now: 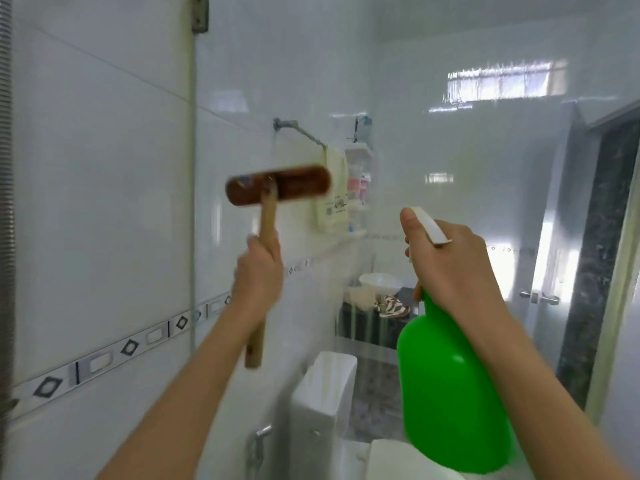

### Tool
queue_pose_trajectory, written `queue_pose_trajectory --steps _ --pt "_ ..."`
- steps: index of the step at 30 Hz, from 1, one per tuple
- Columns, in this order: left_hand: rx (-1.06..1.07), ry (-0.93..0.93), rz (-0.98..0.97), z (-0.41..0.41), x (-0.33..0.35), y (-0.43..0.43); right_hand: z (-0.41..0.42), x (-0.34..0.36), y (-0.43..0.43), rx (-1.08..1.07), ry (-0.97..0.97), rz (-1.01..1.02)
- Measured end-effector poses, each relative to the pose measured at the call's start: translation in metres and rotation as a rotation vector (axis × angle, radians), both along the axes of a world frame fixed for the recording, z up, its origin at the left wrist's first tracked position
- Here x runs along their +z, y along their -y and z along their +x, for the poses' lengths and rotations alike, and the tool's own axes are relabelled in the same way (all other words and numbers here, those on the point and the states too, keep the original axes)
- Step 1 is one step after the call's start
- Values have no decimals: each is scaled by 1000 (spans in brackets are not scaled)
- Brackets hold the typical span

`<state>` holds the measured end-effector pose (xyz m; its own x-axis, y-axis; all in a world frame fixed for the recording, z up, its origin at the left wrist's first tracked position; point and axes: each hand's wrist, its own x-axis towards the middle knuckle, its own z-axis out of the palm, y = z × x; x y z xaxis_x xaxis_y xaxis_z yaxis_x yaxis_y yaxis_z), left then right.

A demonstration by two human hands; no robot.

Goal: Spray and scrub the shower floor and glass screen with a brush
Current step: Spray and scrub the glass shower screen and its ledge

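My left hand (258,275) grips the pale wooden handle of a scrub brush (277,185). Its brown head is raised flat against the glass screen (433,140), which fills the view ahead. My right hand (453,261) holds a green spray bottle (450,393) by its neck, with a finger on the white trigger head (431,226). The nozzle faces the glass. The shower floor is out of view.
A white tiled wall (97,202) with a patterned border strip runs along the left. Behind the glass are a toilet cistern (322,403), a towel on a rail (334,192), a shelf of bottles (360,188) and a door with a handle (540,297).
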<state>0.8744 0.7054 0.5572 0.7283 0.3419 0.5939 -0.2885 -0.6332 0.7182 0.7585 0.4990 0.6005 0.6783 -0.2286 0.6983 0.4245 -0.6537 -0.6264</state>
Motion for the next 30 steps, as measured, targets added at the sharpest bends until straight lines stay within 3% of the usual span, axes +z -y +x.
queue_pose_trajectory --steps 3,9,16,20,25,30 --pt "12 -14 -142 23 49 -44 9 -2 -13 3 30 -8" --pt "-62 -104 -49 14 44 -74 29 -10 -42 31 8 -34" --pt "-76 -133 -73 13 48 -84 45 -21 -55 49 -1 -69" --pt "-57 -74 -39 5 19 -61 37 -38 -48 43 7 1" --pt "-77 -31 164 -26 -33 -1 7 -76 -46 56 41 194" --pt "-52 142 175 0 61 3 -2 -99 -62 78 47 311"
